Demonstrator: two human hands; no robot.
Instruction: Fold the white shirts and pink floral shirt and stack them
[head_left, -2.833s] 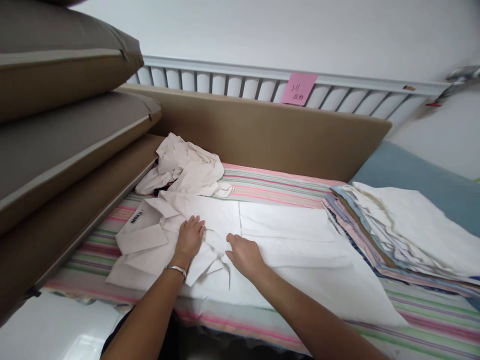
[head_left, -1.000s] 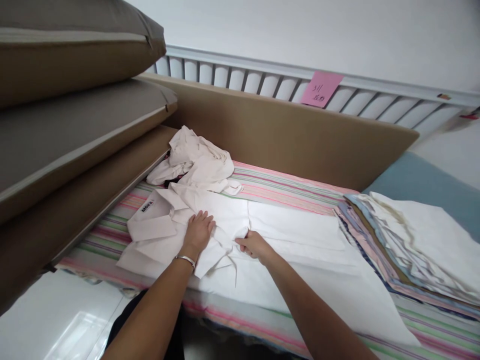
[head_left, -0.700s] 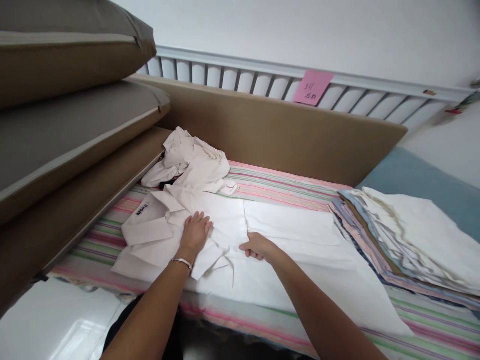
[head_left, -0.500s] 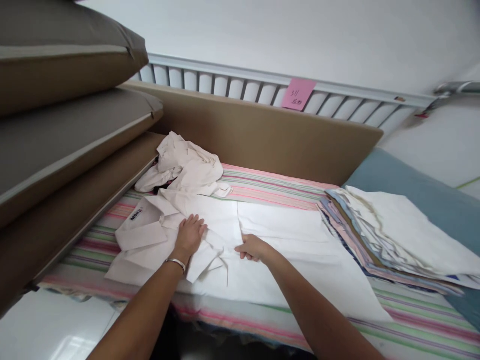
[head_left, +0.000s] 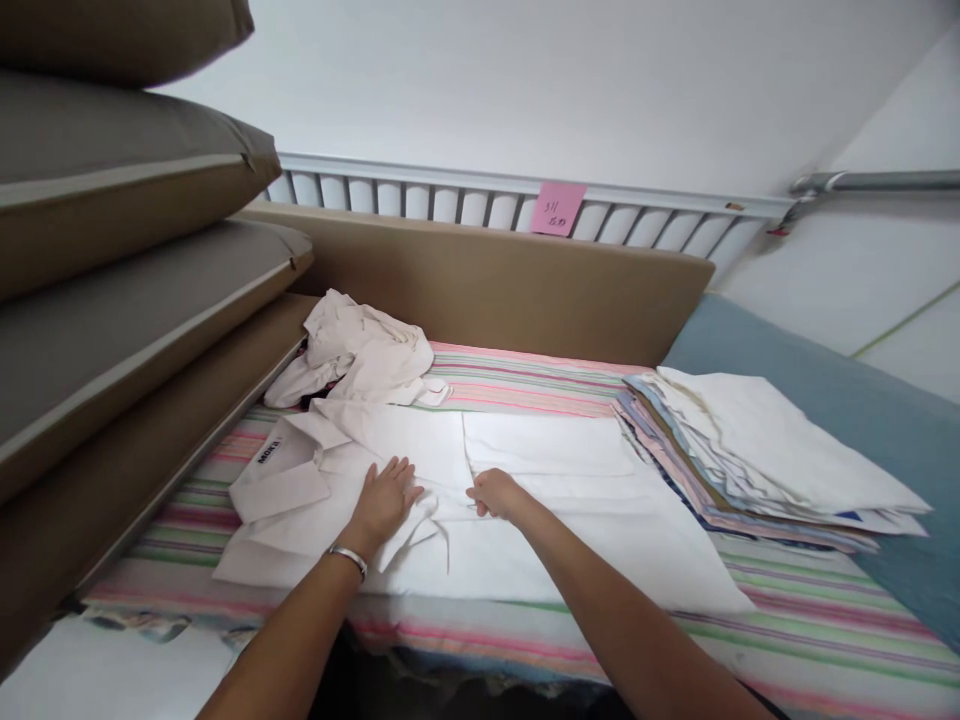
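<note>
White collared shirt (head_left: 480, 560) spread right under both hands' fingers. Change: right hand (head_left: 498, 494) has moved off the cloth between the hands and over to the crosswise edge; the bunch it had pinched up is down, so that stretch reads flatter. Left hand (head_left: 384, 502) stays on the chest area.

Pose: left fingers loose and splayed, palm down — pressing, not gripping. Right fingers curled, thumb and index pinching shirt cloth; exact layer I can't tell.

Around: collar (head_left: 289, 490) and MOKA label (head_left: 268, 452) left of the left fingers, crumpled off-white garment (head_left: 379, 345) beyond them — folded clothes stack (head_left: 780, 445) well right of the right fingers. Striped sheet (head_left: 525, 377) beneath.
</note>
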